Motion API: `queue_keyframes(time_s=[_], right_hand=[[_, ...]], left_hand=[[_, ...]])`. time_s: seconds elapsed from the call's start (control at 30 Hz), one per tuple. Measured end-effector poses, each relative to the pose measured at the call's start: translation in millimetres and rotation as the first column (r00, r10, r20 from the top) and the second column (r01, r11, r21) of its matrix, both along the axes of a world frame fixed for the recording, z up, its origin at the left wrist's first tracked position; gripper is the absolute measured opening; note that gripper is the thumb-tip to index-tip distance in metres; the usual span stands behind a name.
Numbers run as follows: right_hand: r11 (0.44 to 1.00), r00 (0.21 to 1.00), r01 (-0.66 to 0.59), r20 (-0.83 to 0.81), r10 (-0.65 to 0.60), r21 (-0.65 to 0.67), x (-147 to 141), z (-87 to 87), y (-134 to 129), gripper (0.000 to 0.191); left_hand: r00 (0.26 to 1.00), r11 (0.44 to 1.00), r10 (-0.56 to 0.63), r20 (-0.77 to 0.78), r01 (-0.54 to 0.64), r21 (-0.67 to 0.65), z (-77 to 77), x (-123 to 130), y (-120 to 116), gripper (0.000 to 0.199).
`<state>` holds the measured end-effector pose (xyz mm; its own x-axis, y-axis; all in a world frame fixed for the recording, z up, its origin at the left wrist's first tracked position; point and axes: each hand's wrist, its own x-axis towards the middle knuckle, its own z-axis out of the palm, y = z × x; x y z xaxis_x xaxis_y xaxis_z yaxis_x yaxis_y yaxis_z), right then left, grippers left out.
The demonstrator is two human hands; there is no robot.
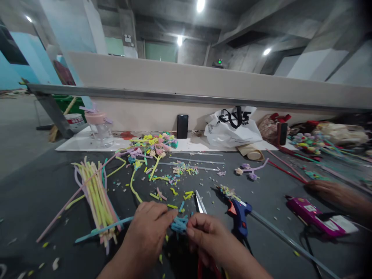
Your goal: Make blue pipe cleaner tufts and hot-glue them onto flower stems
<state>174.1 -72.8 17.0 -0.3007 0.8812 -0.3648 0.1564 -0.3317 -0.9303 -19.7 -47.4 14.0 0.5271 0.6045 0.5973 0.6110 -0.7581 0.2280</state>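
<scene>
A small bunch of short blue pipe cleaner pieces [179, 224] sits between my two hands. My left hand [149, 226] is closed, fingertips gripping the bunch's left side. My right hand [209, 234] pinches its right side between thumb and fingers. Scissors [200, 203] point away from me at my right hand, red handles below it; whether the palm holds them or they lie on the table is hidden. A long blue pipe cleaner [103, 229] stretches leftward from my left hand across a bundle of yellow and pink pipe cleaners [94, 193].
A blue glue gun [240, 217] lies right of my hands. Another person's hand [331, 192] rests near a magenta tool [315, 217]. Fuzzy flowers [158, 143], clear sticks [197, 160], a phone [182, 126], a white bag [232, 128] and a jar [100, 131] stand farther back. Scraps litter the dark tabletop.
</scene>
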Motion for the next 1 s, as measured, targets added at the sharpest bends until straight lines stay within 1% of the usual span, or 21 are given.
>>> queue_keyframes(time_s=[0.03, 0.1, 0.17, 0.27, 0.37, 0.43, 0.5, 0.57, 0.6, 0.63, 0.67, 0.7, 0.77, 0.8, 0.83, 0.87, 0.9, 0.93, 0.97, 1.0], right_hand=[[0.997, 0.989, -0.019, -0.149, 0.007, -0.075, 3, 0.4, -1, 0.021], [0.986, 0.921, -0.069, -0.39, 0.005, -0.15, 8, 1.6, -2, 0.024], [0.975, 0.836, -0.091, -0.548, -0.035, -0.202, 13, 3.2, -3, 0.022], [0.957, 0.747, -0.056, -0.647, -0.15, -0.285, 22, 5.2, -4, 0.018], [0.947, 0.667, -0.018, -0.709, -0.227, -0.321, 32, 4.6, -6, 0.015], [0.943, 0.594, -0.026, -0.764, -0.252, -0.331, 40, 3.5, -7, 0.015], [0.942, 0.5, -0.032, -0.821, -0.274, -0.334, 47, 3.1, -9, 0.015], [0.951, 0.403, -0.01, -0.872, -0.279, -0.309, 51, 3.9, -11, 0.014], [0.956, 0.37, 0.01, -0.887, -0.277, -0.295, 52, 4.5, -13, 0.014], [0.959, 0.354, 0.036, -0.894, -0.275, -0.281, 52, 5.0, -15, 0.013], [0.962, 0.364, 0.065, -0.892, -0.269, -0.264, 51, 5.2, -16, 0.012], [0.965, 0.398, 0.089, -0.88, -0.26, -0.245, 49, 5.2, -18, 0.011], [0.973, 0.499, 0.107, -0.835, -0.232, -0.206, 41, 4.5, -21, 0.01], [0.977, 0.546, 0.098, -0.81, -0.213, -0.191, 35, 4.0, -22, 0.011], [0.981, 0.582, 0.081, -0.79, -0.192, -0.179, 29, 3.6, -22, 0.01], [0.984, 0.605, 0.061, -0.778, -0.17, -0.168, 23, 3.4, -22, 0.009], [0.987, 0.621, 0.047, -0.769, -0.151, -0.156, 16, 3.3, -21, 0.008], [0.99, 0.638, 0.035, -0.759, -0.129, -0.138, 10, 3.2, -21, 0.008], [0.992, 0.659, 0.024, -0.744, -0.106, -0.121, 4, 3.1, -20, 0.01], [0.995, 0.686, 0.01, -0.723, -0.083, -0.104, -2, 2.8, -20, 0.014]], left_hand=[[1.0, 1.0, 0.008, -0.003, -0.008, 0.007, 0.7, -1, 0, 0.028], [1.0, 0.999, 0.028, -0.005, -0.028, 0.037, 1.0, -2, -1, 0.028], [0.999, 0.997, 0.045, -0.014, -0.044, 0.07, -0.3, -2, -3, 0.028], [0.996, 0.994, 0.077, -0.035, -0.074, 0.084, -3.9, -3, -3, 0.028], [0.993, 0.992, 0.108, -0.039, -0.105, 0.074, -7.6, -3, -3, 0.028], [0.992, 0.99, 0.122, -0.027, -0.119, 0.076, -10.1, -4, -2, 0.028], [0.992, 0.989, 0.127, -0.022, -0.125, 0.079, -12.5, -5, 0, 0.028], [0.991, 0.988, 0.133, -0.021, -0.131, 0.077, -13.1, -7, 2, 0.027], [0.989, 0.986, 0.147, -0.016, -0.146, 0.081, -12.2, -8, 3, 0.026], [0.984, 0.98, 0.179, 0.0, -0.179, 0.093, -10.3, -10, 4, 0.027], [0.972, 0.966, 0.232, 0.03, -0.234, 0.112, -7.6, -11, 4, 0.028], [0.951, 0.942, 0.299, 0.076, -0.306, 0.134, -4.3, -12, 4, 0.032], [0.891, 0.879, 0.407, 0.201, -0.442, 0.179, 2.2, -11, 3, 0.042], [0.871, 0.859, 0.417, 0.261, -0.471, 0.199, 4.3, -10, 1, 0.046], [0.868, 0.862, 0.391, 0.306, -0.462, 0.208, 5.3, -8, 0, 0.048], [0.886, 0.891, 0.327, 0.331, -0.405, 0.205, 5.1, -7, -2, 0.046], [0.909, 0.934, 0.244, 0.338, -0.314, 0.171, 4.0, -5, -4, 0.043], [0.928, 0.974, 0.158, 0.337, -0.201, 0.099, 2.3, -3, -5, 0.039], [0.936, 0.997, 0.077, 0.344, -0.079, -0.008, 0.6, -2, -6, 0.034], [0.93, 0.99, 0.014, 0.367, 0.039, -0.138, -0.7, -1, -6, 0.029]])
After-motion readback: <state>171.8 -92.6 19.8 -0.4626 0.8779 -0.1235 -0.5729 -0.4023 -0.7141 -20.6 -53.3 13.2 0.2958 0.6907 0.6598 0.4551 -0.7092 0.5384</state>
